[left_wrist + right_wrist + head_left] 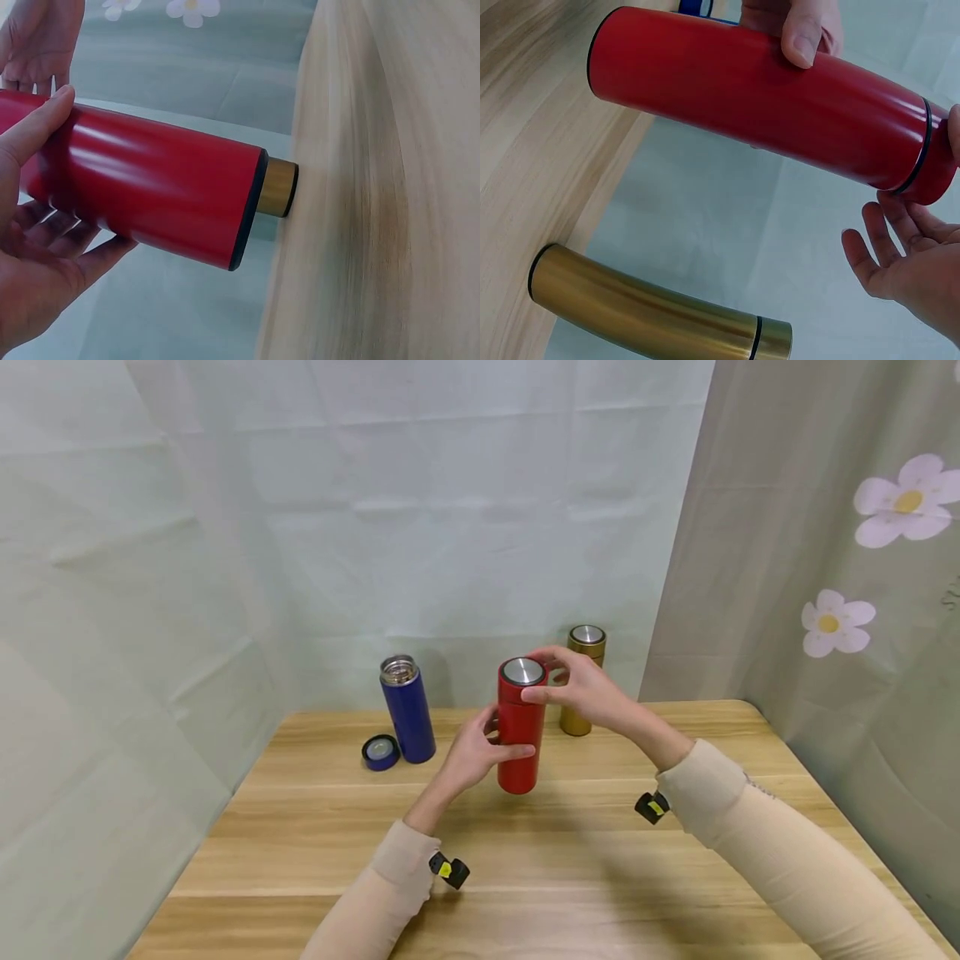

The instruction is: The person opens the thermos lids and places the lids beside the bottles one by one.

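A red thermos bottle (pixel 519 727) is held nearly upright above the table. My left hand (pixel 471 753) grips its body, the thumb lying across the front. Up at the top, my right hand (pixel 579 685) holds the red lid (pixel 523 671), which has a silver disc, between thumb and fingers. The lid sits on the bottle, with a dark ring below it in the right wrist view. To the left stands a blue thermos bottle (pixel 411 718) with its steel mouth uncovered. Its blue lid (pixel 381 752) lies beside its base.
A gold thermos bottle (pixel 576 720) with its lid on stands behind my right hand, partly hidden by it. The wooden table (pixel 330 843) meets a pale cloth (pixel 480 527) at the back. A flowered curtain (pixel 750 568) hangs at the right.
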`<state>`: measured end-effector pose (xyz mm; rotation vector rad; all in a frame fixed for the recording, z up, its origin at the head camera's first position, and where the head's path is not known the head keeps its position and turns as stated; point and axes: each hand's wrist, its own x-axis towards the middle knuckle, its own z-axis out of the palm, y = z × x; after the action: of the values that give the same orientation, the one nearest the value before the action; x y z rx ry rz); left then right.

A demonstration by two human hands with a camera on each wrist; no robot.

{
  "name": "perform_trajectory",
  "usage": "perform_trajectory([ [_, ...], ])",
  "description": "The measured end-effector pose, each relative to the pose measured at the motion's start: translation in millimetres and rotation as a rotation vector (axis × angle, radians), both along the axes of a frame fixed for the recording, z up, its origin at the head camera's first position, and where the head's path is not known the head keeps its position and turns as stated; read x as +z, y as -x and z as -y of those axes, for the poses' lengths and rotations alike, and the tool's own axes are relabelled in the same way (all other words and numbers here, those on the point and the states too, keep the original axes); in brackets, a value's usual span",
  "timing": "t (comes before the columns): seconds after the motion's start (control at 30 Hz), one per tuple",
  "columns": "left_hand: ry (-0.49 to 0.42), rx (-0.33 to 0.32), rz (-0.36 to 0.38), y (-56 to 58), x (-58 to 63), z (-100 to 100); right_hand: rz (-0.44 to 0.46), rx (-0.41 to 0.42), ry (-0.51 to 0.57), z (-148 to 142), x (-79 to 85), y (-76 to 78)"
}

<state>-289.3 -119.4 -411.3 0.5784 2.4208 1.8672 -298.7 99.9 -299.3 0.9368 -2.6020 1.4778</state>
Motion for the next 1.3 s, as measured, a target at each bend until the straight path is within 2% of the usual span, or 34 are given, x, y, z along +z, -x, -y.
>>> perform_trajectory([
  [0.2,0.004,0.002,0.001,-1.4,-0.4,2.4,0.012,0.075,0.004,-2.6,1.7,1.6],
  [0.37,0.019,-0.016,-0.007,-1.9,0.4,1.8,0.119,0.181,-0.006,-13.6,5.2,3.3],
  [0.47,0.014,-0.02,-0.006,-3.4,1.3,-0.3,0.175,0.197,-0.004,-17.3,6.5,1.9],
  [0.6,-0.001,-0.01,0.007,-5.4,4.1,-4.3,0.174,0.135,0.009,-16.9,3.4,-1.6],
  [0.83,-0.025,-0.001,0.003,-6.1,5.3,-9.0,0.042,-0.03,0.041,-2.0,-4.6,-10.9],
  [0.97,-0.027,-0.012,0.006,-6.1,4.1,-10.0,0.04,-0.059,0.067,0.0,-4.8,-11.3],
  [1.07,-0.019,-0.023,0.004,-6.2,3.6,-9.2,0.066,-0.012,0.073,-3.4,-3.4,-9.0],
  [1.2,-0.002,-0.05,-0.012,-6.3,3.4,-7.1,0.117,0.11,0.065,-11.7,-0.4,-5.0],
  [1.3,0.007,-0.068,-0.018,-6.3,3.9,-6.3,0.167,0.165,0.053,-17.7,1.6,-2.5],
])
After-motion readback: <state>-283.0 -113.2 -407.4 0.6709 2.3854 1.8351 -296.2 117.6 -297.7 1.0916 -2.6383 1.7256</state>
